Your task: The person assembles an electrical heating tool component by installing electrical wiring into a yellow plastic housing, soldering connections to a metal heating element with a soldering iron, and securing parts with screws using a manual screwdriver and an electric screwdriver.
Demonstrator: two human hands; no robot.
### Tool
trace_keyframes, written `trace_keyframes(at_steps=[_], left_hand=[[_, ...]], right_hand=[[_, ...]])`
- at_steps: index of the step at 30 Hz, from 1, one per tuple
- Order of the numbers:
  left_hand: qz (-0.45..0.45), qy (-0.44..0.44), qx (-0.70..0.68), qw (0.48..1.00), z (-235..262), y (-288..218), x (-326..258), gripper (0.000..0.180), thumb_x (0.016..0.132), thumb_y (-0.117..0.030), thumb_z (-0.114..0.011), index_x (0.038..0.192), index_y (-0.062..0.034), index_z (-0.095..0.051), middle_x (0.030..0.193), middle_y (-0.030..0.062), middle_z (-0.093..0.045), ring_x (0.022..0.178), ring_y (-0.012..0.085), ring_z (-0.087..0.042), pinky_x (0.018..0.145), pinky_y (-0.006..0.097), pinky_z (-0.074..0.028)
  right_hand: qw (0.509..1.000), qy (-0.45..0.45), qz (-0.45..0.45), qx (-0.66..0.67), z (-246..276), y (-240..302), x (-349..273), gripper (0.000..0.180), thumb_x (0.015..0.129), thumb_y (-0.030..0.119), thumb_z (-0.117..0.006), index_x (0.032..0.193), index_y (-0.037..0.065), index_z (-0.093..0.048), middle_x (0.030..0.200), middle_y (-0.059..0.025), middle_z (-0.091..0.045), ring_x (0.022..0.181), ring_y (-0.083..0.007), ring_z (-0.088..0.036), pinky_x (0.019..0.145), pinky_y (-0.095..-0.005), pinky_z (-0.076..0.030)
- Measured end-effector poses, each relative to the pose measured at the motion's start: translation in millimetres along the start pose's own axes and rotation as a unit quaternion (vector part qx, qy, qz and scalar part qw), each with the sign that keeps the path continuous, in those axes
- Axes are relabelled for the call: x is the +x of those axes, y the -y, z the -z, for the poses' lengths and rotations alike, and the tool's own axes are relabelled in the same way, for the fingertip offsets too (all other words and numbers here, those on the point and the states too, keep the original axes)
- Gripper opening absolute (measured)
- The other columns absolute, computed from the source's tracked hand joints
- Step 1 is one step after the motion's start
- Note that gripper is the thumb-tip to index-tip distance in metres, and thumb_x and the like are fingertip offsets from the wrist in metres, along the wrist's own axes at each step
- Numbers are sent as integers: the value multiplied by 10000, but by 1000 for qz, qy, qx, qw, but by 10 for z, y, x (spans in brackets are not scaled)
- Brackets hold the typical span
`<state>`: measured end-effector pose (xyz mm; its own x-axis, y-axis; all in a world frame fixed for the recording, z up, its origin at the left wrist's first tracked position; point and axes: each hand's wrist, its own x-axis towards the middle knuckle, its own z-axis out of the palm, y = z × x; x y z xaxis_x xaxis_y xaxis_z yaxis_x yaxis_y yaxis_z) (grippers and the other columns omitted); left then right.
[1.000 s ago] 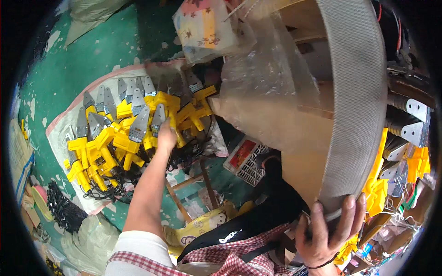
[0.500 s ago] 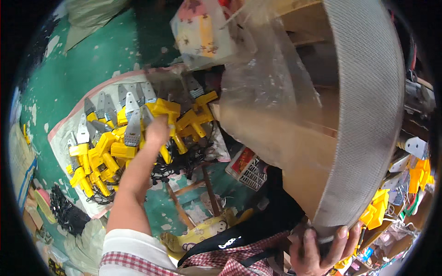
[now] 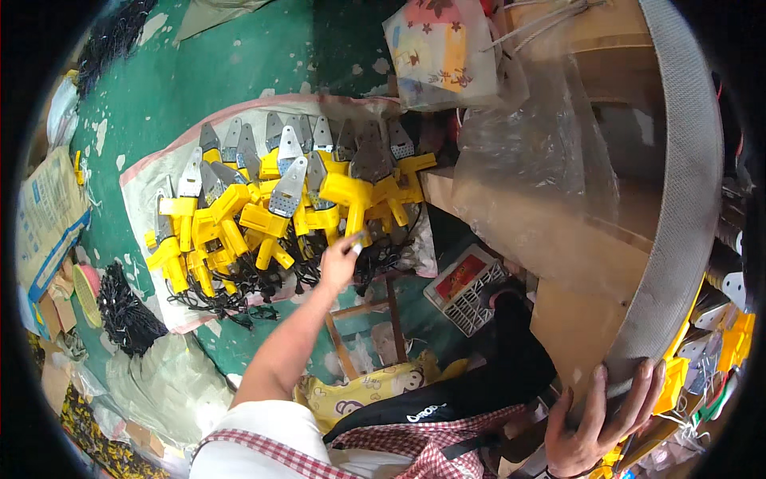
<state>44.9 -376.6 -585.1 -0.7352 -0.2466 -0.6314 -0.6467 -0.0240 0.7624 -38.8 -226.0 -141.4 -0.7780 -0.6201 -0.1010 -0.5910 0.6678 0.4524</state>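
Note:
My left hand is closed around the lower end of the handle of a yellow pipe welding iron. That iron has a dark, pointed metal plate, slightly blurred, directed away from me. Around it lie several more irons with yellow bodies and grey perforated plates, piled on a white sheet with a pink edge. Their black cords tangle along the near side of the pile. At the lower right, my right hand rests with spread fingers on the near end of a curved grey textured band.
Cardboard and clear plastic film lie beside the band. A patterned bag stands at the far side. Nearer are a white slotted basket, a wooden frame and a black cord bundle. More yellow parts fill the right edge.
The view has shifted, so the pile appears farther right. My left hand has moved slightly nearer to me, down to the handle's end. My right hand's fingers are more spread on the band.

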Motion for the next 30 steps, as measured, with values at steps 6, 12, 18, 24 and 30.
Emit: trace_keyframes(at_steps=[6, 12, 18, 24, 30], left_hand=[[33, 106, 116, 987, -191, 309, 79, 694, 727, -290, -658, 1333, -109, -373, 1351, 323, -253, 1275, 405, -261, 1051, 357, -257], [-161, 387, 418, 806, -107, -214, 129, 444, 771, -362, -569, 1081, -44, -586, 1063, 203, -593, 1034, 336, -546, 863, 409, -439], [-289, -206, -16, 935, 452, -2139, -477, 333, 855, -39, -469, 1181, 24, -459, 1184, 163, -496, 1104, 268, -471, 978, 345, -328], [-683, -30, 28, 729, -104, -4387, -1604, 228, 773, 8, -462, 990, 17, -530, 1079, 133, -539, 1007, 228, -526, 899, 313, -392], [-707, 69, 193, 677, -1728, -5230, -1701, 298, 732, -71, -626, 1004, 1, -529, 1065, 171, -539, 1012, 331, -521, 880, 380, -416]], right_hand=[[998, 9, -58, -33, -23, 9, -3, 364, 678, 81, -607, 1034, 154, -618, 1291, -178, -397, 1188, -461, -357, 946, -554, -342], [997, -40, -12, 67, -7, -89, 69, 386, 686, 154, -606, 1072, 164, -613, 1305, -113, -420, 1238, -348, -346, 1000, -503, -285], [909, -95, 16, 406, -55, -154, 117, 500, 710, 187, -621, 1188, 102, -506, 1348, -130, -363, 1277, -329, -296, 1031, -516, -214], [803, -147, 23, 578, 341, -400, -682, 371, 827, 131, -568, 1181, 41, -499, 1056, -123, -574, 964, -277, -550, 842, -350, -428], [767, -133, -70, 623, 82, -478, -2050, 317, 859, 146, -539, 1155, 33, -528, 1051, -118, -582, 952, -269, -552, 845, -354, -427]])
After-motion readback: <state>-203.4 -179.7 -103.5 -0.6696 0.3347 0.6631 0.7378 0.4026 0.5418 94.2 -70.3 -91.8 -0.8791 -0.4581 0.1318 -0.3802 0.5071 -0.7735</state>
